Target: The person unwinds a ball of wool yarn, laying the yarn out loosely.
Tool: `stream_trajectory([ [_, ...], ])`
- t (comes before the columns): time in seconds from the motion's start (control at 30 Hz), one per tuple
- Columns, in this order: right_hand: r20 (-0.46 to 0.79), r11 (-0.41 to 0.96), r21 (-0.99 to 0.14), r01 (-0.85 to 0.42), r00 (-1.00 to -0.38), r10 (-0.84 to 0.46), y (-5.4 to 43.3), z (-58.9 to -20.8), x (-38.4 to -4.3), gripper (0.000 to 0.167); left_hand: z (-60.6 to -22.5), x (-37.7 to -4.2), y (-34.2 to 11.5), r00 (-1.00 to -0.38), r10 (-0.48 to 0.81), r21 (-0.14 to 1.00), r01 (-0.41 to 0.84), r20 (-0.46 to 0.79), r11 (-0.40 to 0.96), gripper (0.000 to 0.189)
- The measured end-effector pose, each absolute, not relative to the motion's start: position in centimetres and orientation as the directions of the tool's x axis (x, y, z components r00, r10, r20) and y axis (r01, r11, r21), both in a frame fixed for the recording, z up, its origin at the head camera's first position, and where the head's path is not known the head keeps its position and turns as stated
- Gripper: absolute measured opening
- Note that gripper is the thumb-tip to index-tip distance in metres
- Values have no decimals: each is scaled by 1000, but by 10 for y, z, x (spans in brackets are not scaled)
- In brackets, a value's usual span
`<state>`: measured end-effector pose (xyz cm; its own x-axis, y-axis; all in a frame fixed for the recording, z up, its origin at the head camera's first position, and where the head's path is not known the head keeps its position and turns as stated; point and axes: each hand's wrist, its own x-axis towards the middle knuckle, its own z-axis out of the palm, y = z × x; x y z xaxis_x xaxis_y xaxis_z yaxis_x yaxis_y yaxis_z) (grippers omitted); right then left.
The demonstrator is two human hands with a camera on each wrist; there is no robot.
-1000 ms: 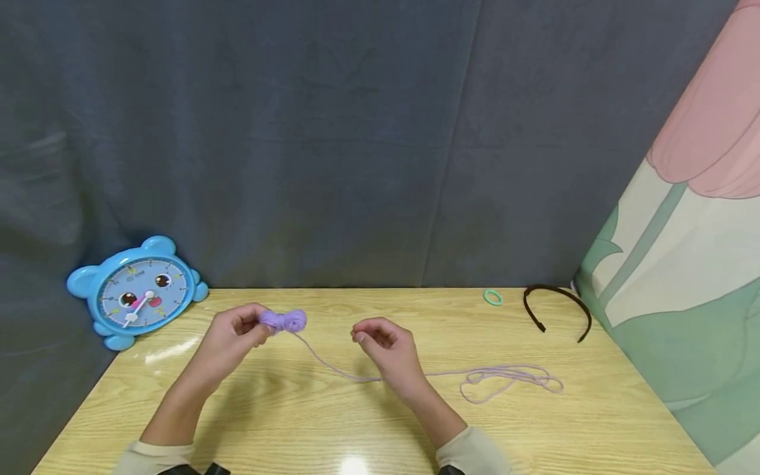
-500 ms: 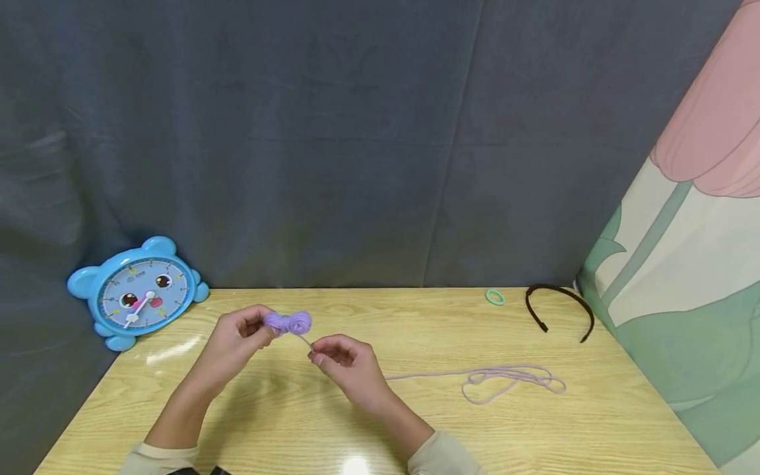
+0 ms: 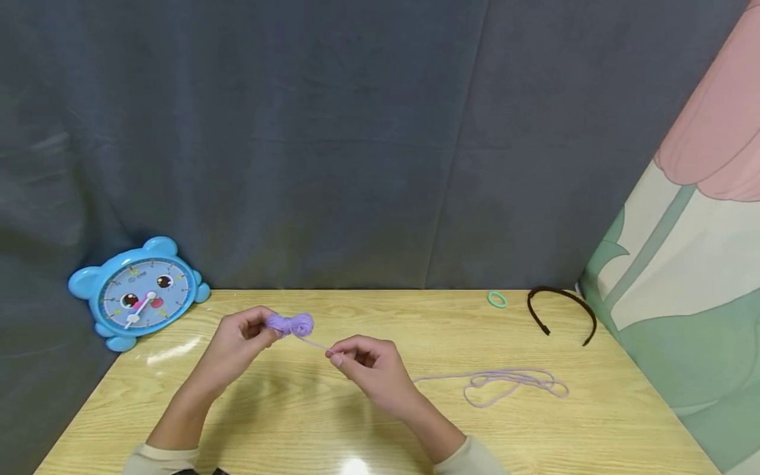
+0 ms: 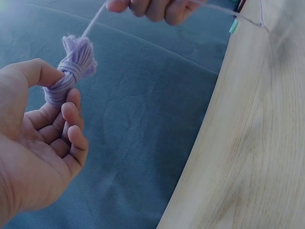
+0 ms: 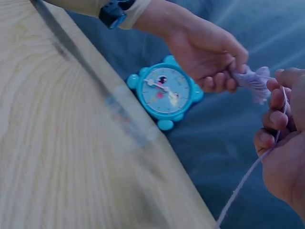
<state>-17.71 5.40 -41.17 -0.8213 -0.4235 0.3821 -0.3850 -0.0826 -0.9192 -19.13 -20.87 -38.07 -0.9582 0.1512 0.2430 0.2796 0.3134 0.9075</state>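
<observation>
A small lilac yarn bundle [image 3: 291, 324], wound round its middle so both ends puff out, is pinched at its left end by my left hand [image 3: 240, 346] above the table. In the left wrist view, the thumb and fingertips grip the bundle [image 4: 69, 71] while the other fingers curl loosely. My right hand [image 3: 374, 373] pinches the yarn strand [image 3: 315, 344] a short way right of the bundle, and the strand runs straight between the two. Across the right palm, the strand [image 5: 243, 181] trails down in the right wrist view. Loose yarn loops [image 3: 516, 379] lie on the table's right.
A blue bear-shaped toy clock [image 3: 145, 297] leans at the table's back left corner. Toward the back right lie a green ring [image 3: 497, 292] and a dark headband [image 3: 561, 288]. A dark curtain [image 3: 356, 145] hangs behind the wooden table [image 3: 332, 435].
My right hand moved left and took the strand near the bundle, then drew slightly back to the right along it. My left hand keeps its grip, shifted only a little.
</observation>
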Motion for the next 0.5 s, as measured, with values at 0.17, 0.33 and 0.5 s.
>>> stream_trajectory([
  [0.17,459,-73,-881,-467,-807,-373,68,-405,-180,16,-382,-191,-206,-952,193,892,291,236,346,5],
  [0.33,498,-64,-862,-502,-818,-288,81,-401,-189,13,-381,-190,-204,-941,237,877,315,240,364,4],
  [0.5,453,-22,-889,-458,-869,-198,94,-400,-197,15,-380,-188,-203,-934,255,877,330,250,349,4],
])
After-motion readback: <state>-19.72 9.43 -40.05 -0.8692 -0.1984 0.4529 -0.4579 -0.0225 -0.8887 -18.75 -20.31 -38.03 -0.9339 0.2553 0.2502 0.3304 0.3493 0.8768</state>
